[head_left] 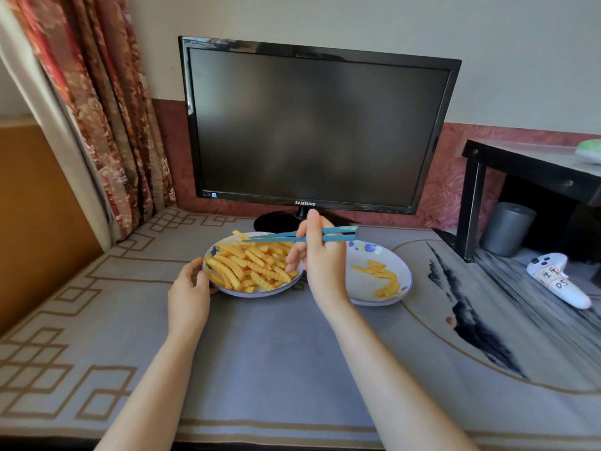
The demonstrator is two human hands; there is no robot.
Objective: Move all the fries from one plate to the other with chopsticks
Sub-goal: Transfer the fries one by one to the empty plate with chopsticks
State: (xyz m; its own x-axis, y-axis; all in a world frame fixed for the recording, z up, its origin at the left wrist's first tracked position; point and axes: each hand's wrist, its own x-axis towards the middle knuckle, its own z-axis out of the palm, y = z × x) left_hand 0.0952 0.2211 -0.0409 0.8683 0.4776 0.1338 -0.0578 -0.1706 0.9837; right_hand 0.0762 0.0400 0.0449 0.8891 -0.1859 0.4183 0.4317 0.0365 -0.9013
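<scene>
Head view: the left hand [190,288] curls its fingers round the rim of the full plate [257,292] on the worktop [276,353], probably to steady it. The right hand [320,265] grips the blue chopsticks [292,236], reaching over the crinkle-cut fries [250,265]. Their tips are nearly together, and I cannot tell whether they pinch a fry. A few moved fries [383,278] lie on the right plate [403,271], which the wrist partly hides.

Single head view, looking forward and down, close over table [276,346]
</scene>
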